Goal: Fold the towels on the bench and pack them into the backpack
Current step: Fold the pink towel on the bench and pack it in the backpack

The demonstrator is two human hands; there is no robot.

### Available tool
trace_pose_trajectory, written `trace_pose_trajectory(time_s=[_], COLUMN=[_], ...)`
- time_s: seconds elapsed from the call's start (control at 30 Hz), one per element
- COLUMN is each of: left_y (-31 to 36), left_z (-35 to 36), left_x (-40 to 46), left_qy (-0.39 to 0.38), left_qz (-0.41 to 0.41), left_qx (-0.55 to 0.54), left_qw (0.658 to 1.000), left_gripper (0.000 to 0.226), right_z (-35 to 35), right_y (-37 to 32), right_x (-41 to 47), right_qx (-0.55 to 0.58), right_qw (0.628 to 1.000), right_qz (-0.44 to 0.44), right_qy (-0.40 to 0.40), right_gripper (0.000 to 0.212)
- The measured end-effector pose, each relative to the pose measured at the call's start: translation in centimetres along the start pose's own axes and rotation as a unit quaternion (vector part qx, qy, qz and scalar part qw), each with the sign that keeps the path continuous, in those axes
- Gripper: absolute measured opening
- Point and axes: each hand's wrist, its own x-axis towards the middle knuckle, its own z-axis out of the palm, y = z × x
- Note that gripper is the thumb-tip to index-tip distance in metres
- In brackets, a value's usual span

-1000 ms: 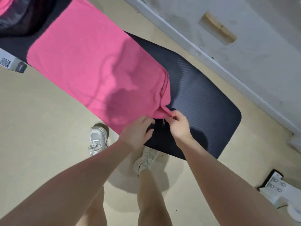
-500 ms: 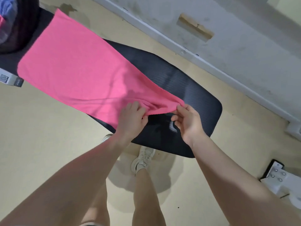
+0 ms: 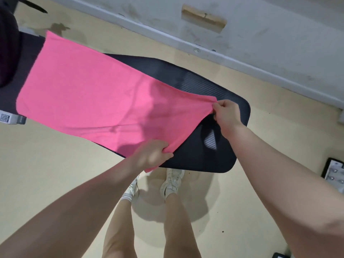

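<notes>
Now: left hand [image 3: 151, 155] pinches pink towel [image 3: 89, 97] near corner | right hand [image 3: 226, 113] grips far corner | towel's length runs along black bench [image 3: 214, 153], away leftward

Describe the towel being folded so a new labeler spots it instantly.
Find the long black padded bench running diagonally across the beige floor. Spread along its top lies a bright pink rectangular cloth towel, its near corners pinched by the left hand and right hand. It is the only pink thing in view.

The towel [image 3: 89, 94] is spread along the desk [image 3: 214, 146], its near end held between both hands, left [image 3: 150, 155] and right [image 3: 226, 112].
</notes>
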Motion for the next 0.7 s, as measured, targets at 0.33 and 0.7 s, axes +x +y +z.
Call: trace_pose_trajectory(time_s=[0.33,0.7], left_y=[6.0,-1.1], left_z=[2.8,-5.2], left_x=[1.4,-1.6], left_qy=[-0.212,-0.008], left_qz=[0.086,-0.045], left_qx=[-0.101,0.000], left_qw=[0.968,0.999], left_gripper=[0.032,0.030], right_z=[-5.4,1.6], right_y=[1.9,-3.8], right_x=[2.0,-3.6], right_qx=[-0.175,-0.154], right_qw=[0.982,0.974], right_qz=[0.000,0.004], right_qy=[0.074,-0.166], right_gripper=[0.026,0.052])
